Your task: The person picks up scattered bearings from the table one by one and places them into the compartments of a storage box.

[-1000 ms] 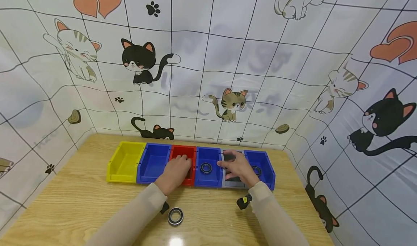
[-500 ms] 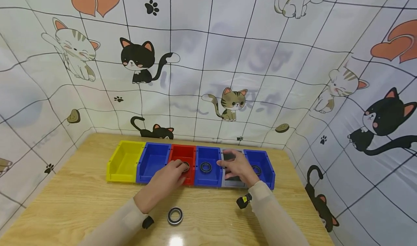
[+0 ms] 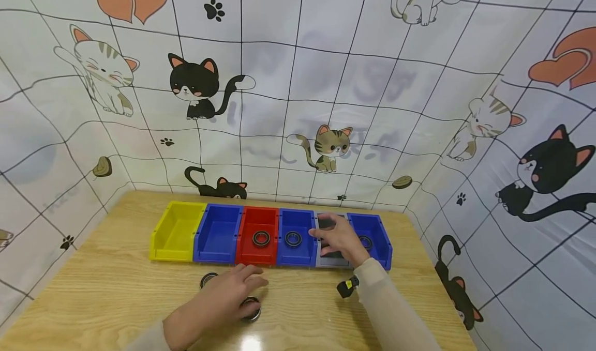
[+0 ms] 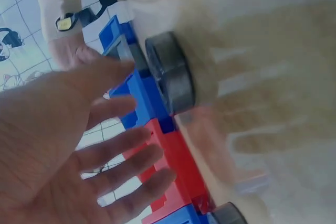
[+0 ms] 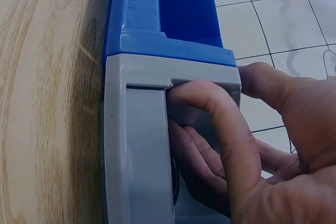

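Observation:
My left hand [image 3: 223, 294] hovers palm down over the table, fingers apart and nothing held. Its thumb is beside a ball bearing [image 4: 170, 72], partly hidden in the head view. Another bearing [image 3: 207, 278] lies left of that hand. In the red bin [image 3: 247, 259] lies a bearing [image 3: 261, 239]; the blue bin to its right holds another bearing [image 3: 293, 239]. My right hand [image 3: 342, 240] rests at the grey bin [image 5: 142, 145], fingers loosely bent inside it. A dark curved edge [image 5: 175, 182], perhaps a bearing, shows behind that bin's front wall.
A yellow bin [image 3: 179, 232] and a blue bin [image 3: 219, 232] stand at the left of the row. The right-end blue bin [image 3: 383, 237] has a bearing [image 3: 365, 242]. Behind the wooden table [image 3: 93, 284] hangs a cat-printed cloth [image 3: 270, 82].
My left hand has drawn back from the red bin to the bearing at the front, leaving a bearing in that bin. The left table bearing has come into view. My right hand stays put.

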Demonstrator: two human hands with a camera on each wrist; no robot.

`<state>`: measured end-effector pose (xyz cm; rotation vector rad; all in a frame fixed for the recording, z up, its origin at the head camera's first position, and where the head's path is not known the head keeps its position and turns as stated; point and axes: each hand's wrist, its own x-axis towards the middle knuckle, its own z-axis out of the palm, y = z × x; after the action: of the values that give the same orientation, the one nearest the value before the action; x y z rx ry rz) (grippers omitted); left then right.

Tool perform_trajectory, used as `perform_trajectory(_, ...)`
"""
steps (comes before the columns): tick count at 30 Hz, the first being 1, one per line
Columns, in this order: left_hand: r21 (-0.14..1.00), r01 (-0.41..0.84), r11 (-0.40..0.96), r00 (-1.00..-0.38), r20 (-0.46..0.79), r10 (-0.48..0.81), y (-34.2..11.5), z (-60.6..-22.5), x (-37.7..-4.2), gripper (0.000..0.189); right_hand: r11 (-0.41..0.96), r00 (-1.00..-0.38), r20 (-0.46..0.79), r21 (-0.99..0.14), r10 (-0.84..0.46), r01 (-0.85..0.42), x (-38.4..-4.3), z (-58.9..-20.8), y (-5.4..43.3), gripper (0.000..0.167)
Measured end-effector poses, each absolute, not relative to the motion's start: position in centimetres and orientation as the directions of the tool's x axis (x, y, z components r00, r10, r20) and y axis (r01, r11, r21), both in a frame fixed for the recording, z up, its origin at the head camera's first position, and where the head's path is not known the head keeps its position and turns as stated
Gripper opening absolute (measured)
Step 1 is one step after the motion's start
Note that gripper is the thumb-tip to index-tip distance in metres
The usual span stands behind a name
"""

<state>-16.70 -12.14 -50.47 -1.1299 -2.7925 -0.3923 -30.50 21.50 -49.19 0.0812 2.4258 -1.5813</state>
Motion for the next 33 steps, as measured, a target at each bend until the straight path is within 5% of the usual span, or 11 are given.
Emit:
perform_trajectory(8,0.292,0.715,0.636,-0.673,0.038,0.739,-13.2,-51.2,-15.6,0.039,0.43,-0.97,-0.227,-0.886,-0.082,0.171,-30.5,-49.0,21.1,0.073)
perform_trajectory(33,0.338,0.719,0.608,-0.659,0.051,0.751,-13.6,-51.5,-15.3,0.029,0.45,-0.969,-0.234,-0.876,-0.076,0.176,-30.4,-48.8,21.2,0.074)
